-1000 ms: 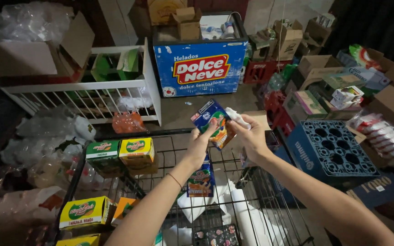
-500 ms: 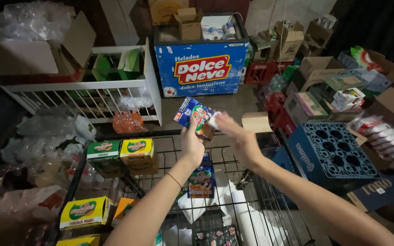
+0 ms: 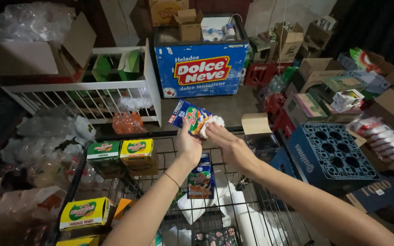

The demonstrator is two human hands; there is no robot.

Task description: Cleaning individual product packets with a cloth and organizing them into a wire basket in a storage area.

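Note:
My left hand [image 3: 189, 145] holds a small colourful carton [image 3: 188, 117] up above a wire shopping cart [image 3: 169, 150]. My right hand [image 3: 224, 142] presses a crumpled white cloth [image 3: 209, 124] against the carton's right side. Below my hands a second carton of the same kind [image 3: 200, 177] stands in the cart, beside white paper or cloth pieces [image 3: 233, 205]. My forearms reach in from the bottom of the view.
Yellow and green juice boxes [image 3: 121, 152] sit in the cart's left side, another [image 3: 84, 213] lower left. A blue freezer chest [image 3: 201, 68] stands ahead, a white rack [image 3: 87, 91] left, a blue bottle crate [image 3: 331, 152] right, cardboard boxes and plastic bags all around.
Both hands have moved the carton left and slightly up, and the white cloth now bunches against its right side instead of its top corner.

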